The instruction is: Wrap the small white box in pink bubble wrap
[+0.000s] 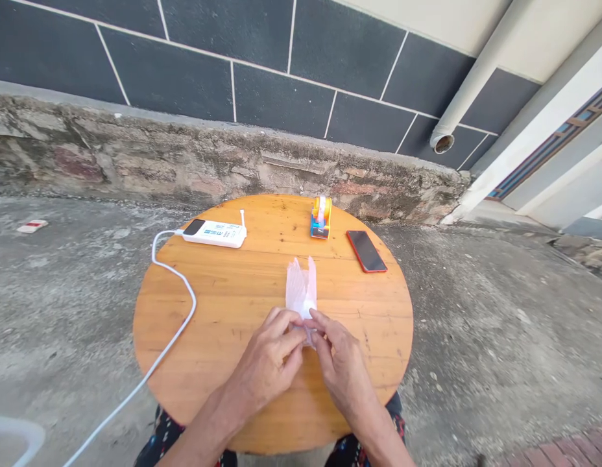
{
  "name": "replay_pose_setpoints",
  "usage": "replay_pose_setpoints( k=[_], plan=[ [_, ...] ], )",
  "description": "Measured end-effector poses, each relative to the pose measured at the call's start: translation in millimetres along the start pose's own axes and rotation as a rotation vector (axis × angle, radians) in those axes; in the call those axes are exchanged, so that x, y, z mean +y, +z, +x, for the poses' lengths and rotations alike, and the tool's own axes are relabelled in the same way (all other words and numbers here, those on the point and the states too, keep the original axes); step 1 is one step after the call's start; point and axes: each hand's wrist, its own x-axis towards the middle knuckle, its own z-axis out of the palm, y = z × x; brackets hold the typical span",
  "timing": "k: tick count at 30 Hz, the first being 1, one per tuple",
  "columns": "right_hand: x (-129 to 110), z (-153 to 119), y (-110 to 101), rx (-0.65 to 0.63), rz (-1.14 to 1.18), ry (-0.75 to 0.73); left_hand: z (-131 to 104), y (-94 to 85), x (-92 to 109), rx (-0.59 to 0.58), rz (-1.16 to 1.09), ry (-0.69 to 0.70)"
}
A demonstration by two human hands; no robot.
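A thin pale pink plastic bag [297, 288] lies on the round wooden table [223, 363], its two handle loops pointing toward the wall. Something white shows at its middle, partly covered by my fingers, and I cannot make out what it is. My left hand [272, 350] pinches the near part of the bag from the left. From the right, my right hand [337, 350] holds the same part, thumb and fingers curled against it. Both sets of fingertips almost meet over the plastic, and the bag's near end is mostly hidden beneath them.
At the table's far edge stands a tape dispenser [321, 218] in yellow and blue. A red-edged phone [366, 251] lies to its right. On the left rests a white device [214, 233] whose white cable [190, 285] runs off the table. A stone-based wall [223, 162] rises behind.
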Motion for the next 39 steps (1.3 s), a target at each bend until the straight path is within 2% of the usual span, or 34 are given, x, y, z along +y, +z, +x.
replay_pose_setpoints(
  k=[5,11,18,33,39],
  plan=[
    [-3,4,0,-0.031,-0.09,-0.012,-4,-0.7,1,0.012,-0.045,-0.054],
    [-3,5,4,-0.054,-0.213,-0.051,-2,-6.7,5,0.089,-0.138,-0.255],
    [6,5,3,-0.021,-0.24,-0.16,9,3.3,5,0.12,-0.11,-0.413],
    [7,5,-1,-0.082,-0.251,-0.135,11,8.2,8,0.145,-0.047,-0.432],
    [3,6,-2,-0.081,-0.329,-0.163,11,3.5,8,0.102,-0.059,-0.416]
  ],
)
